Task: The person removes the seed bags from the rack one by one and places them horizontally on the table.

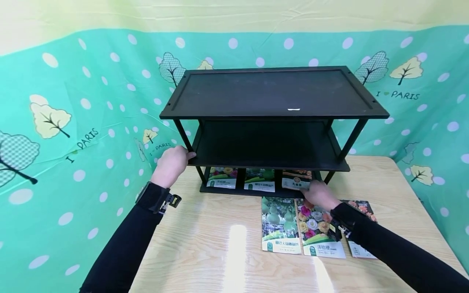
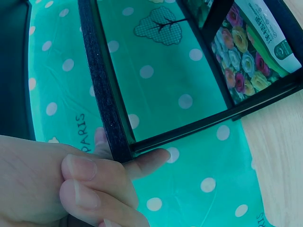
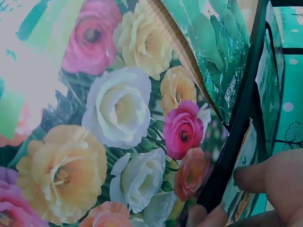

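A black three-tier shelf rack (image 1: 272, 95) stands on the table. My left hand (image 1: 173, 165) grips the front left corner of its middle tier; in the left wrist view its fingers (image 2: 80, 194) are curled beside the black post. At the right end of the bottom tier, my right hand (image 1: 319, 194) pinches the lower edge of an orange-flowered seed packet (image 1: 293, 179). In the right wrist view the thumb (image 3: 253, 177) lies on that packet, with fingertips by the black rim. A flower seed packet (image 1: 222, 179) and a green one (image 1: 259, 181) lie left of it.
On the table in front of the rack lie a green gourd seed packet (image 1: 280, 228), a rose-like flower packet (image 1: 315, 224) and an orange-flowered packet (image 1: 360, 249), partly under the right forearm. A dotted green cloth (image 1: 91, 162) hangs around the wooden table (image 1: 205, 244).
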Tool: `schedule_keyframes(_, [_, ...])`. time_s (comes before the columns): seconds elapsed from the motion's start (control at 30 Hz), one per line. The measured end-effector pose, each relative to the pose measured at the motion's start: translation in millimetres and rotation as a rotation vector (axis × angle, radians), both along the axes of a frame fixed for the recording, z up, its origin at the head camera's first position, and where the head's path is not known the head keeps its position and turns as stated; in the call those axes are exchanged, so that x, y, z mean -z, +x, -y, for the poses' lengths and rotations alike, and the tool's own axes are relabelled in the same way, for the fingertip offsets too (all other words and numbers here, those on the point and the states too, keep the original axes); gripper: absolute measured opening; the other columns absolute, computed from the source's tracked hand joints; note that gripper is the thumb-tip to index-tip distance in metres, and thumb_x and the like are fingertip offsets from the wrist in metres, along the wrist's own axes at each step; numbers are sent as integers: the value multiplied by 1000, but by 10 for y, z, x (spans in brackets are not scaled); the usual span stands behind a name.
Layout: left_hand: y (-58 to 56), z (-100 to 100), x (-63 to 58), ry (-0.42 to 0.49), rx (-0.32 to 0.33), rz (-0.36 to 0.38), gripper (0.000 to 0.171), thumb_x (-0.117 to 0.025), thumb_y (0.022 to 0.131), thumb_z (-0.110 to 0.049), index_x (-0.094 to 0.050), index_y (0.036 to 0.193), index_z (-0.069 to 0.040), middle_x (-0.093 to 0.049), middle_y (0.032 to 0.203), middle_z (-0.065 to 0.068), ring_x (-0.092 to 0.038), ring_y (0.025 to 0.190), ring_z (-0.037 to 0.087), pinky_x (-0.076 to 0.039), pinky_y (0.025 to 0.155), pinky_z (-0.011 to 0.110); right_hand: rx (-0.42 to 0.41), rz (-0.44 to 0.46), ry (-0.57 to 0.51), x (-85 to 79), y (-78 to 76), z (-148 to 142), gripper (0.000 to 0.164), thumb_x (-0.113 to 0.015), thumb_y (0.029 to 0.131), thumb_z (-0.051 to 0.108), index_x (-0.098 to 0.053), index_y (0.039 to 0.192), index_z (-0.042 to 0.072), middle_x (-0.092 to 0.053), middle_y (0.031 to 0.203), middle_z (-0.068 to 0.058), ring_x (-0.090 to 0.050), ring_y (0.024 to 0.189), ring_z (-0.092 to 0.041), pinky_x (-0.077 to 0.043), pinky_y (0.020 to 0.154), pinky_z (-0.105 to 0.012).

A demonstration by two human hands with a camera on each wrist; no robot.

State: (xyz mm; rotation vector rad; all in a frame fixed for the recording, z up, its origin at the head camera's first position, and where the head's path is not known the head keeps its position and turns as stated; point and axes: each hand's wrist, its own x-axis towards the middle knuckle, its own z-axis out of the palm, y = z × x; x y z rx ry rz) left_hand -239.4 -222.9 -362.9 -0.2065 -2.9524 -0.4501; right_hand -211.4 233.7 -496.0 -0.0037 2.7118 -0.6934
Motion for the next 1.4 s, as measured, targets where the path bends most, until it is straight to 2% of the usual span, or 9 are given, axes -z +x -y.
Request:
schedule_keyframes(0.23, [-16,-2,10,-13,12,-7,49,-63,104,-26,-58,61,-3,-37,52,1,-49,46,25,-40,46,35,31,-9,-14,84,-30,-29,51,-45,111,28,-65,70,6,-58,56,-3,-51,50,-16,-36,61,-29])
schedule_keyframes(0.53, [9,-17,0,-17,29,0,49,-62,105,-25,-57,61,-4,-31,52,-1,-45,45,22,-33,45,30,76,45,-48,140,-38,-33,45,-42,109,14,-66,73,4,-63,60,-5,-56,54,-18,-40,66,-31])
schedule_keyframes(0.67, [22,-25,-5,-22,40,-19,48,-62,104,-24,-58,61,-3,-31,52,-1,-45,44,23,-34,45,31,129,19,-81,153,-36,-41,27,-48,105,13,-59,101,-11,-60,69,-10,-54,54,-19,-40,60,-31])
schedule_keyframes(0.77, [18,-30,-2,-27,38,-25,49,-62,104,-25,-57,60,-4,-31,52,-1,-46,44,24,-35,45,32,197,-4,-153,145,-38,-54,40,-53,101,12,-44,125,-18,-56,83,-15,-53,58,-20,-39,55,-32])
schedule_keyframes(0.83, [12,-28,5,-27,39,-31,50,-62,104,-25,-55,59,-5,-32,52,-1,-47,44,24,-36,44,32,240,0,-218,131,-45,-63,46,-54,100,12,-41,130,-19,-53,84,-16,-50,58,-19,-38,53,-32])
schedule_keyframes(0.9, [7,-24,9,-21,30,-21,50,-62,104,-26,-55,59,-5,-33,52,0,-47,44,24,-36,45,32,273,12,-270,93,-37,-61,46,-54,100,12,-43,131,-19,-55,87,-17,-51,59,-19,-38,53,-32])
schedule_keyframes(1.0, [12,-14,8,-7,17,-5,49,-63,104,-26,-58,60,-4,-37,51,1,-50,45,25,-38,45,33,301,52,-352,16,-9,-44,32,-52,102,12,-53,120,-14,-54,74,-9,-49,57,-19,-38,55,-32])
schedule_keyframes(1.13, [19,-7,-7,7,-13,15,47,-64,104,-28,-62,64,-2,-44,53,4,-55,49,28,-41,46,35,317,74,-420,-65,20,-25,27,-49,104,11,-57,116,-12,-52,67,-3,-51,59,-19,-42,58,-34])
schedule_keyframes(1.4, [4,-23,-21,3,-20,40,47,-62,104,-28,-62,65,-2,-41,53,2,-52,49,26,-38,47,33,347,96,-499,-135,56,-53,29,-48,107,15,-59,118,-9,-62,85,-6,-59,71,-18,-49,64,-34])
